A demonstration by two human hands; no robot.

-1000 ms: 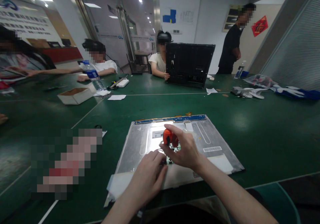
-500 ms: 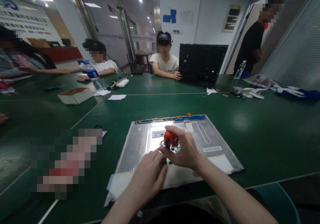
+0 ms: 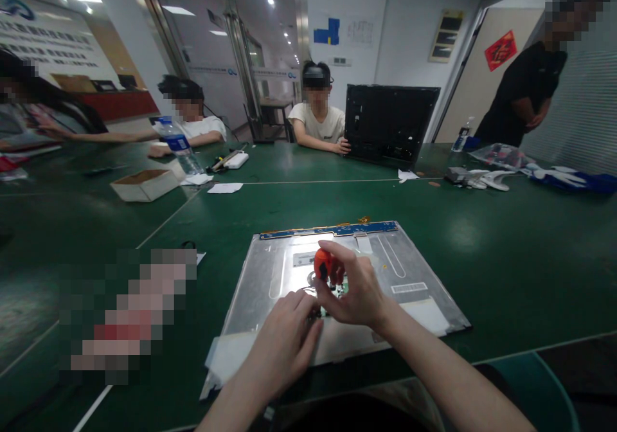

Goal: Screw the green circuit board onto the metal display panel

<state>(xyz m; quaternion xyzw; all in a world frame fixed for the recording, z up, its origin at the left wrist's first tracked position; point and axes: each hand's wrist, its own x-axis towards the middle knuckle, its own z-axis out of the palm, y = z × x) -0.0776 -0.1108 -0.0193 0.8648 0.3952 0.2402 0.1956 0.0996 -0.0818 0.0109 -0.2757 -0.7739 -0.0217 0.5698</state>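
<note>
- Right hand [image 3: 357, 285] clasps an orange handle [image 3: 321, 265], apparently for screw work.
- Left hand [image 3: 289, 326], at the handle's seven o'clock: grip hidden.
- Next move likely calls for a steady circuit board [image 3: 344, 285].

Slender bare forearms [image 3: 434, 362], bare left hand [image 3: 288, 332], bare right hand [image 3: 360, 290]

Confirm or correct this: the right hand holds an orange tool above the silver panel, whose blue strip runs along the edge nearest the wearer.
The edge is wrong: the head view shows the blue strip running along the far edge of the silver panel. The right hand does hold an orange tool above the panel.
</note>
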